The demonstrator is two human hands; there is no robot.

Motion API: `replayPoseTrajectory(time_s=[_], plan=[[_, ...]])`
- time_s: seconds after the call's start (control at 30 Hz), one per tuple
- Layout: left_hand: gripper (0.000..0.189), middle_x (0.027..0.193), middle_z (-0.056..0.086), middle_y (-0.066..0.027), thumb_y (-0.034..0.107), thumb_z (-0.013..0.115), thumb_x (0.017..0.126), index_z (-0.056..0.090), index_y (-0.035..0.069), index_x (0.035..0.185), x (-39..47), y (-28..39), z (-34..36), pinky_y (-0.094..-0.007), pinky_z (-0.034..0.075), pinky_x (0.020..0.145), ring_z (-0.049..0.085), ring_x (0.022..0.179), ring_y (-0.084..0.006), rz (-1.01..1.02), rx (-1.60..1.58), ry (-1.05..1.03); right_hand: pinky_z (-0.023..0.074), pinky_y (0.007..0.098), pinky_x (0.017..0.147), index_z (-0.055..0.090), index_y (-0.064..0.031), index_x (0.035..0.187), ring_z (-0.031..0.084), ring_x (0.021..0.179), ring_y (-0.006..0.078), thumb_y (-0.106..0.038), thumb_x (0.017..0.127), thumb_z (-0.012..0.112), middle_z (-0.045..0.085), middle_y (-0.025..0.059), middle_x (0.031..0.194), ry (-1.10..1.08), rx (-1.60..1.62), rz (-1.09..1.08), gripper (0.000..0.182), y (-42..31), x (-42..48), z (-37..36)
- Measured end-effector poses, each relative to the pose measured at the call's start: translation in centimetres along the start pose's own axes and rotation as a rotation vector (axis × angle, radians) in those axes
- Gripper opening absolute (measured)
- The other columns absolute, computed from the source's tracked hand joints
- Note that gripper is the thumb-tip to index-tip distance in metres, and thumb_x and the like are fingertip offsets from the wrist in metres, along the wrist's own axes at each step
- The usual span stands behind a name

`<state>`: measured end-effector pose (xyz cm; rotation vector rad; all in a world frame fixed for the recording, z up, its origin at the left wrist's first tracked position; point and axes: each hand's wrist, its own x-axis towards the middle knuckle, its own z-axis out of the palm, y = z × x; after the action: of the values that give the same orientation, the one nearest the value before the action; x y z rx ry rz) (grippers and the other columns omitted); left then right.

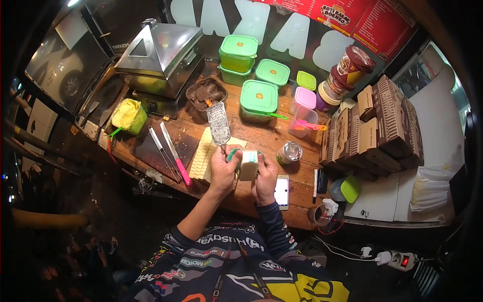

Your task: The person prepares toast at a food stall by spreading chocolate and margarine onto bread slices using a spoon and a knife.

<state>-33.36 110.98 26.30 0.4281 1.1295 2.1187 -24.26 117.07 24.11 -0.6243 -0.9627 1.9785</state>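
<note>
My left hand (222, 171) and my right hand (266, 176) grip a pale block (248, 170), apparently cheese, from both sides. Green-and-white wrapping (233, 154) shows around its top, between my thumbs. A flat metal grater (218, 124) points away from me, its handle end held at my left hand. Under the grater and left hand lies a pale-yellow ridged slab (200, 162), which looks like bread. Left of it rest a pink-handled knife (182, 171) and metal tongs (162, 149). A metal-topped can (291, 151) and a phone (282, 192) are near my right hand.
Behind stand a brown spread tub (205, 94), lidded green containers (259, 96) and a metal-lidded grill (162, 56). An open tub of yellow spread (128, 113) is at left. Folded cardboard boxes (377, 132) and stacked jars (341, 79) line the right.
</note>
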Motion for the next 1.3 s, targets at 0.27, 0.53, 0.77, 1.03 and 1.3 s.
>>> replayPoseTrajectory(time_s=[0.27,0.53,0.77,1.03,1.3], plan=[[0.028,0.082,0.055,-0.0024,0.01,0.065,0.089,0.037,0.009,0.084,-1.2,-0.3,1.3,-0.0213,0.046,0.065,0.051,0.072,-0.0067,0.114,-0.014,0.08,0.0468,0.022,0.065,0.065,0.0022,0.096,0.058,0.07,0.0082,-0.021,0.097,0.053,0.066,0.0048,0.084,0.11,-0.069,-0.016,0.026,-0.2,-1.1,0.0],[0.027,0.082,0.056,-0.0027,0.007,0.064,0.089,0.038,0.009,0.083,-0.9,-1.2,1.0,-0.0223,0.046,0.065,0.051,0.072,-0.0073,0.08,0.084,0.16,0.0491,0.0227,0.07,0.059,0.0016,0.109,0.061,0.077,0.0104,-0.025,0.099,0.048,0.065,0.0063,0.092,0.051,0.06,0.134,0.03,-0.3,-1.6,0.1],[0.031,0.068,0.052,-0.0093,0.012,0.071,0.082,0.043,0.002,0.073,-0.1,-1.0,1.0,-0.0325,0.042,0.058,0.052,0.063,-0.0174,0.221,0.695,0.11,0.0441,0.0341,0.096,0.046,-0.0035,0.129,0.055,0.112,0.0202,-0.039,0.103,0.028,0.054,0.0101,0.125,-0.095,0.437,0.35,0.048,0.4,-2.6,-1.0],[0.019,0.074,0.057,-0.0203,0.014,0.058,0.085,0.049,-0.002,0.078,-1.2,-0.8,-1.0,-0.0414,0.044,0.063,0.058,0.066,-0.0327,0.251,0.847,0.01,0.0459,0.0406,0.095,0.045,-0.0027,0.13,0.055,0.113,0.0254,-0.052,0.099,0.027,0.054,0.012,0.126,-0.027,0.496,0.491,0.061,0.7,-3.0,-3.3],[0.021,0.073,0.06,-0.0194,0.012,0.042,0.092,0.051,-0.005,0.082,-2.5,0.2,-3.0,-0.0392,0.047,0.061,0.061,0.066,-0.0325,0.113,0.836,-0.086,0.047,0.0464,0.093,0.043,-0.0041,0.131,0.056,0.111,0.0278,-0.051,0.099,0.029,0.054,0.0139,0.125,0.0,0.398,0.444,0.058,-0.5,-1.4,-4.1]])
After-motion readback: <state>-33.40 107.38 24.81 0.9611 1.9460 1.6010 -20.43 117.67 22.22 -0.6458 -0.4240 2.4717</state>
